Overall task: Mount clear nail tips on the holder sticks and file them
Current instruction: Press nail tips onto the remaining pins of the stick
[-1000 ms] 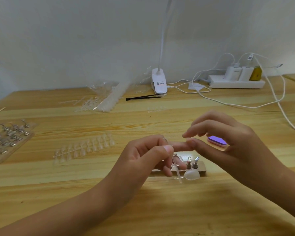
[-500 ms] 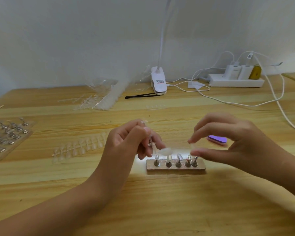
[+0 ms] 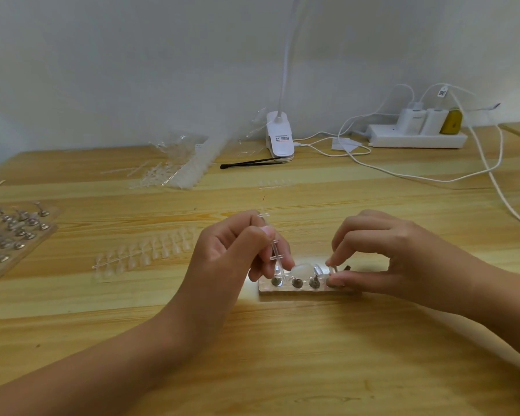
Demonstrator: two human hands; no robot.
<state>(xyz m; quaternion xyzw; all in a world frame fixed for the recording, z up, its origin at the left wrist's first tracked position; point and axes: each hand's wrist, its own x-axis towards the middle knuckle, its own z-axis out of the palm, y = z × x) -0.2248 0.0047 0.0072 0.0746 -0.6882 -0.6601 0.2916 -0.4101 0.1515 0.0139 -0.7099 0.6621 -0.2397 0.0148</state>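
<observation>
Wooden desk (image 3: 282,349), white wall behind. Base (image 3: 308,291) with five sticks at centre. My left hand (image 3: 237,253) grips a clear sprue (image 3: 274,250) bearing one tip (image 3: 301,269). My right hand (image 3: 382,259) pinches a tip onto the fourth stick (image 3: 327,270). Mounting underway; tip strip (image 3: 146,253) unused; filing not begun.

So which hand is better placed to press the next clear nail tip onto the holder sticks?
The right hand: its fingers already pinch at a stick on the small holder base. The left hand is occupied holding the clear plastic sprue.
</observation>
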